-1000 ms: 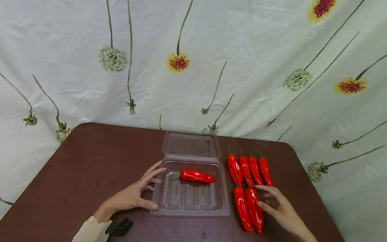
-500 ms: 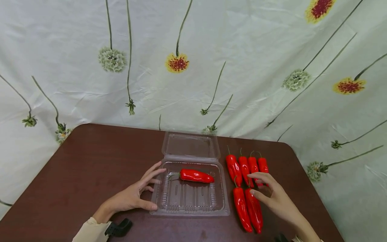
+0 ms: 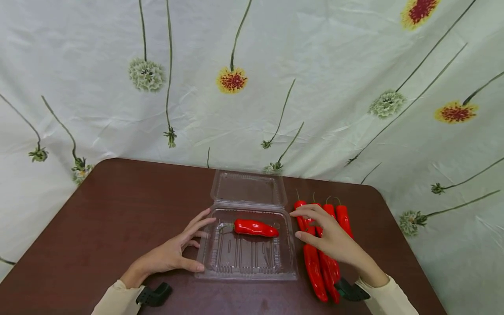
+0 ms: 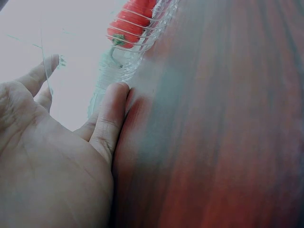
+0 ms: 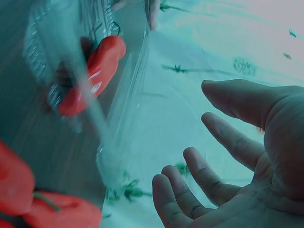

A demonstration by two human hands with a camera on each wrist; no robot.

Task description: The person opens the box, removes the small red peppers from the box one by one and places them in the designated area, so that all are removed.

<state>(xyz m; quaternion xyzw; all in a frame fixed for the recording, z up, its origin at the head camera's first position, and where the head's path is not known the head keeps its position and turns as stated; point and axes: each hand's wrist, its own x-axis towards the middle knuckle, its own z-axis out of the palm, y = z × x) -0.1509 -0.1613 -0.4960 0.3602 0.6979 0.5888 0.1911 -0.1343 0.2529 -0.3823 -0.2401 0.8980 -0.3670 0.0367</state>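
A clear plastic clamshell container [image 3: 248,267] lies with its lid back on the table, one red chili pepper [image 3: 256,228] crosswise in its base. My left hand [image 3: 173,253] rests at the container's left edge, thumb at the near corner and fingers spread along the rim. My right hand [image 3: 330,234] is above the right side, fingers extended toward the container's right rim and nothing in its grasp. Beneath and around it lie several more red chili peppers [image 3: 313,271], some partly hidden by the hand. In the right wrist view the fingers [image 5: 216,183] are spread apart.
The container's lid [image 3: 248,188] reaches the far edge of the dark brown table [image 3: 149,210]. Behind it hangs a pale floral cloth [image 3: 189,105]. Each wrist wears a black strap [image 3: 154,295].
My right hand has moved left and away from me, from beside the near peppers to the container's right edge. The left hand, container and peppers stay put.
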